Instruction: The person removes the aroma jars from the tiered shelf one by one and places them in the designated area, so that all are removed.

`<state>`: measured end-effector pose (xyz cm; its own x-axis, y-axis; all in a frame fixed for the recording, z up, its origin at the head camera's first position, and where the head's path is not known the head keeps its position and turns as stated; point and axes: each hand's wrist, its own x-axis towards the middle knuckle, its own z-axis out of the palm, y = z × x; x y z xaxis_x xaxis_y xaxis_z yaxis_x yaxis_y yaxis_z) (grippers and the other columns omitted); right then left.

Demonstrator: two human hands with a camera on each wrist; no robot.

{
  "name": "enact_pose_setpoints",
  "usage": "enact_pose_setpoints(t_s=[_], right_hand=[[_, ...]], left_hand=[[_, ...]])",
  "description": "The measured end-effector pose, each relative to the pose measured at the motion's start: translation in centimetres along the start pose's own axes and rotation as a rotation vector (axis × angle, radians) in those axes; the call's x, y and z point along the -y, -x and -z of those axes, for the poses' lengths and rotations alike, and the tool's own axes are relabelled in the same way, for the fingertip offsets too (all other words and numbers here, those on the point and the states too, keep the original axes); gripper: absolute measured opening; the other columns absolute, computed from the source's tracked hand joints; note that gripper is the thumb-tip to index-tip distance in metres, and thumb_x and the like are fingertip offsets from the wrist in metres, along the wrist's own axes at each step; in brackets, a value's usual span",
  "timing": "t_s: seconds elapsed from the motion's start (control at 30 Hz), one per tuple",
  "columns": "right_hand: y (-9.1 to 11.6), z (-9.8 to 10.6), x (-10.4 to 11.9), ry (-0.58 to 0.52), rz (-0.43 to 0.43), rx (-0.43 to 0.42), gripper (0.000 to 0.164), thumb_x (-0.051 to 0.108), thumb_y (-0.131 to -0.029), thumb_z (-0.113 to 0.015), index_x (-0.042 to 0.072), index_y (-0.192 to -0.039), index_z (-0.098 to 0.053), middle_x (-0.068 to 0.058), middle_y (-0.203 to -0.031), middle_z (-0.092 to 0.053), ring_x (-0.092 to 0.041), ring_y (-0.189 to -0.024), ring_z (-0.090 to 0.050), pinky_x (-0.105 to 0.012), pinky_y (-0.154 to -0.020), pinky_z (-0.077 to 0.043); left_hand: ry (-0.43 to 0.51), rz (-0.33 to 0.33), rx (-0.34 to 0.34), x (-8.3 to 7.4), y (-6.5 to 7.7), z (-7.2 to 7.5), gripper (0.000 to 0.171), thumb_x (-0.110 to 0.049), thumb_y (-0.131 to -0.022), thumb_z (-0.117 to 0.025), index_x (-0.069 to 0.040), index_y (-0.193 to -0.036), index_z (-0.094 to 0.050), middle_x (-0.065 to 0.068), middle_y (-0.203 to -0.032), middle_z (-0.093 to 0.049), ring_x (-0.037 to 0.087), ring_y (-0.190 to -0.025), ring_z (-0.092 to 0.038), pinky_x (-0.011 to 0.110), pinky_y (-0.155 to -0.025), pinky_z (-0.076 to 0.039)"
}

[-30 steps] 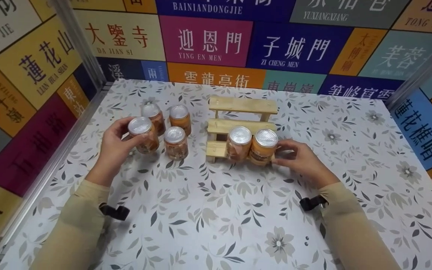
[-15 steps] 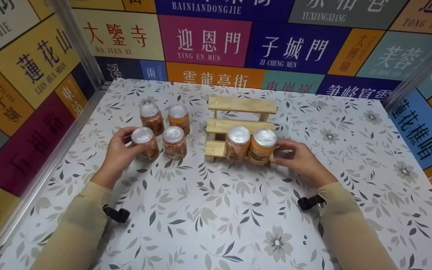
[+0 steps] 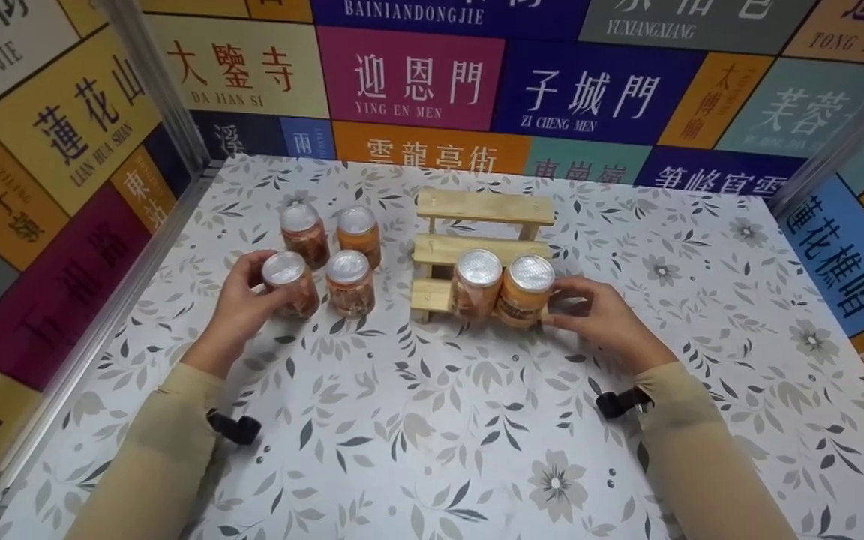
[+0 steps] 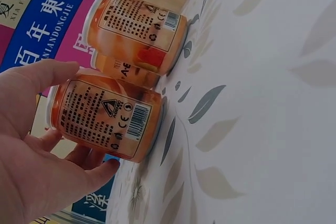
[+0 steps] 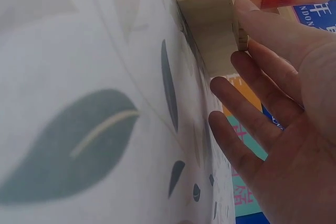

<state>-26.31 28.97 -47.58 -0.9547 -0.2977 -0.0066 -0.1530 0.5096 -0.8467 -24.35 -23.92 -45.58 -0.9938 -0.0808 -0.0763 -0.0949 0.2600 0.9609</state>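
Pale wood formed the three-step stand (image 3: 447, 249) on the floral-patterned worktop (image 3: 417, 420), and two silver-lidded jars stood close together on its lowest step: the left jar (image 3: 475, 300) and the orange right jar (image 3: 524, 306). The right hand (image 3: 604, 322) was at that step's right end, thumb and forefinger pinching the wood — its other fingers spread loosely apart.

Left of the stand, well apart from it, four more jars stood upright in two rows of two. The left hand (image 3: 233, 315) had its fingers clamped round the front-left jar (image 4: 107, 116), whose base was down at the worktop. Just beside it was the front-right jar (image 3: 351, 294); behind stood the back-left jar (image 3: 308, 244) and the back-right jar (image 3: 359, 246).

Tan sleeves (image 3: 139, 457) covered both forearms. Brightly coloured panels (image 3: 413, 86) — lettered in large characters — rose beyond the worktop.
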Motion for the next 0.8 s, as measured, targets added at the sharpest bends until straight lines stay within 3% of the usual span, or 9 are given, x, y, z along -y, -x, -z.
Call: enact_pose_setpoints(t_s=[0.23,0.37,0.5,0.6,0.8], right_hand=[[0.0,-0.1,0.2,-0.024,-0.011,0.011,0.054,0.014,-0.086,-0.084,0.006,-0.136,-0.063,-0.015,-0.133,-0.066,-0.036,-0.125,-0.062,-0.053,-0.111,-0.048],[0.1,0.0,0.1,-0.022,-0.012,0.009,0.055,0.016,-0.086,-0.084,0.007,-0.136,-0.063,-0.014,-0.135,-0.065,-0.035,-0.125,-0.063,-0.052,-0.110,-0.049],[0.3,0.2,0.0,0.000,-0.015,0.003,0.056,0.018,-0.086,-0.084,0.008,-0.136,-0.063,-0.013,-0.134,-0.066,-0.034,-0.124,-0.063,-0.051,-0.110,-0.049],[0.2,0.2,-0.1,0.008,-0.019,0.003,0.056,0.019,-0.086,-0.084,0.009,-0.137,-0.062,-0.012,-0.134,-0.066,-0.032,-0.124,-0.064,-0.049,-0.109,-0.050],[0.0,-0.1,-0.2,-0.014,0.002,0.000,0.054,0.019,-0.086,-0.085,0.006,-0.134,-0.064,-0.013,-0.132,-0.066,-0.032,-0.123,-0.064,-0.047,-0.106,-0.052]], left_hand=[[0.018,-0.060,-0.085,-1.0,0.3,-0.1,0.076,-0.016,-0.091,-0.078,-0.009,-0.155,-0.037,0.012,-0.159,-0.040,0.026,-0.150,-0.034,0.043,-0.126,-0.031],[-0.034,-0.179,-0.178,-2.6,0.7,-1.2,0.067,-0.017,-0.091,-0.079,-0.008,-0.148,-0.045,0.011,-0.156,-0.041,0.026,-0.149,-0.033,0.044,-0.127,-0.027],[-0.049,-0.331,-0.229,-4.4,1.0,-3.4,0.058,-0.014,-0.088,-0.081,-0.007,-0.139,-0.054,0.011,-0.148,-0.045,0.023,-0.142,-0.039,0.043,-0.125,-0.030],[0.013,-0.406,-0.184,-5.8,1.2,-5.3,0.055,-0.011,-0.088,-0.081,-0.007,-0.136,-0.055,0.010,-0.143,-0.045,0.023,-0.133,-0.049,0.043,-0.120,-0.036],[0.129,-0.461,-0.028,-7.3,1.6,-9.0,0.055,-0.006,-0.086,-0.081,-0.005,-0.135,-0.056,0.010,-0.141,-0.052,0.025,-0.132,-0.052,0.049,-0.118,-0.040]])
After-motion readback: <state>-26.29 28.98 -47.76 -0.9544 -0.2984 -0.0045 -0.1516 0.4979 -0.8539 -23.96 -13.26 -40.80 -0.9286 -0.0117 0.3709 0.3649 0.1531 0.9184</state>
